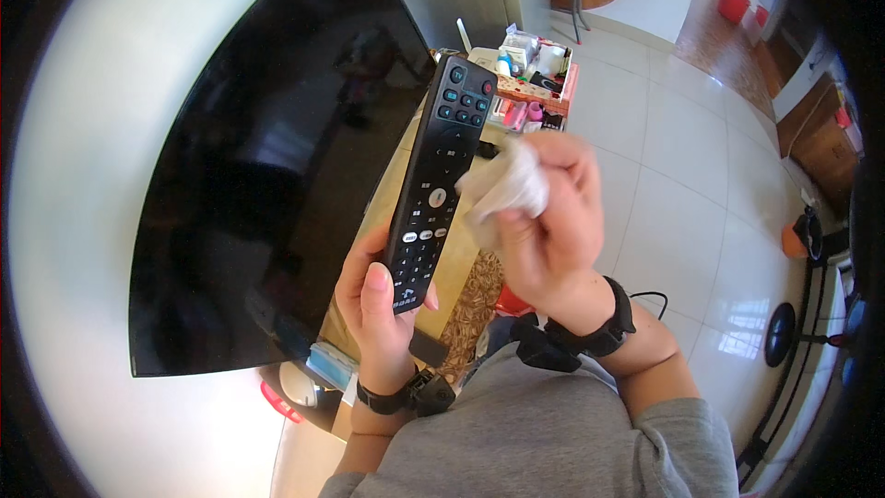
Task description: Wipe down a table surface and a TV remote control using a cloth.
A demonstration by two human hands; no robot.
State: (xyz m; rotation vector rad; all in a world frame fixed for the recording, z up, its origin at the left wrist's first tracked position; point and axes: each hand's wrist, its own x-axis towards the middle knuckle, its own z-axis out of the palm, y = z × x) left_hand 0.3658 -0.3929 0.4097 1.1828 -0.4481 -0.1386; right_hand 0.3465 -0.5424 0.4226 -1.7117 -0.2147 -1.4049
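A long black remote control with white and grey buttons stands tilted in front of me, its button face towards the camera. My left hand grips its lower end, thumb along the near edge. A crumpled white cloth or tissue is pinched between the fingers and thumb of my right hand, just right of the remote's middle. The cloth is slightly blurred, and whether it touches the remote I cannot tell. Both wrists wear black straps.
A large black television fills the left side, close to the remote. Behind the remote runs a yellowish tabletop, with a white tray of small items at its far end. A light blue pack lies below the television. Pale tiled floor extends right.
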